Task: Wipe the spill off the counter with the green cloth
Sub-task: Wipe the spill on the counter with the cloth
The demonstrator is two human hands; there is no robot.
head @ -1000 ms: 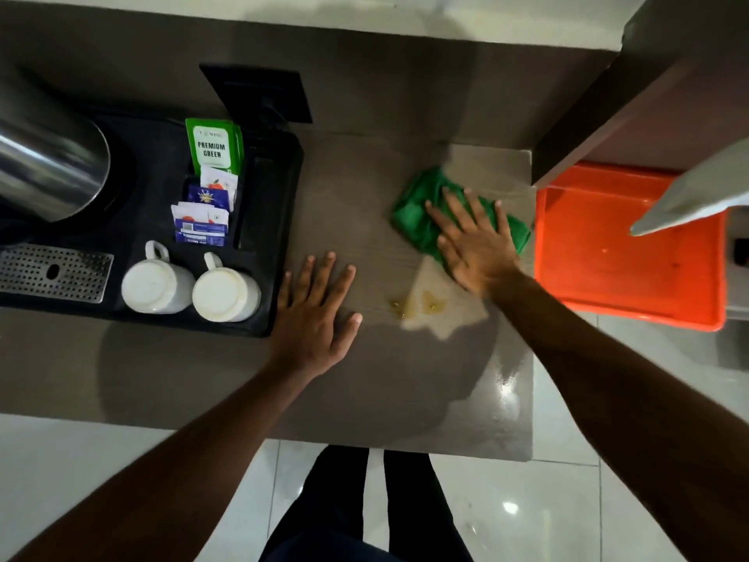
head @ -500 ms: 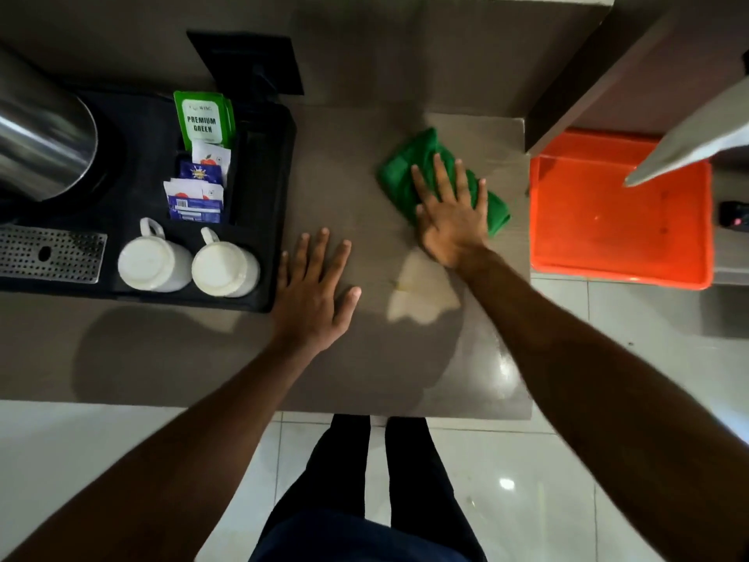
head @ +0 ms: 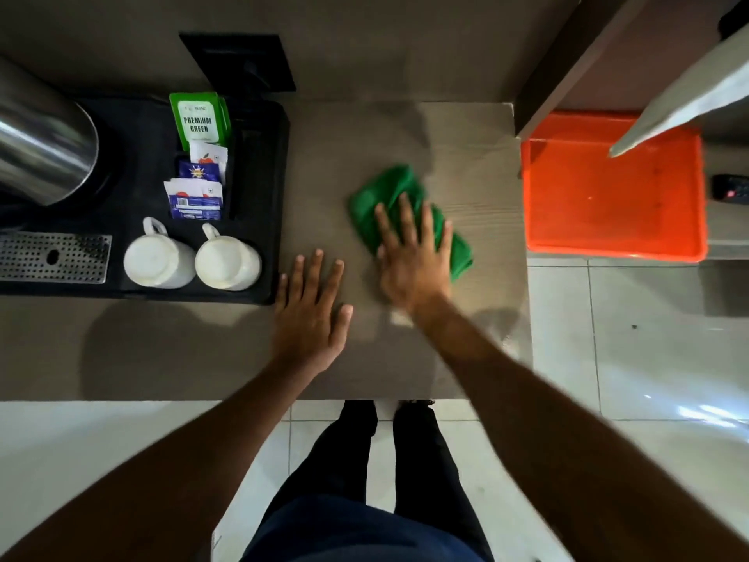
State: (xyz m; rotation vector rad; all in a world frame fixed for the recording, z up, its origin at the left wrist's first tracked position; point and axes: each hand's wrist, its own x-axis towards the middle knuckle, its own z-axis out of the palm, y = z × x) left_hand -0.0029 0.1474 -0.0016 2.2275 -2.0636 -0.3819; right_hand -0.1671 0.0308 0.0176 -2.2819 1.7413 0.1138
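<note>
Right hand [head: 411, 257]: fingers spread flat, pressing down on the green cloth [head: 377, 196]; blurred with motion.
Left hand [head: 312, 312]: open, palm flat on the counter [head: 182, 350], holding nothing, just beside the black tray [head: 267, 188].
Cloth: bunched mid-counter, partly hidden under my right palm.
Spill: I cannot make it out; only a pale patch [head: 399, 318] shows at my right wrist.
Since a second ago: the yellow drops I saw then are no longer visible, and the cloth sits nearer the left hand.
</note>
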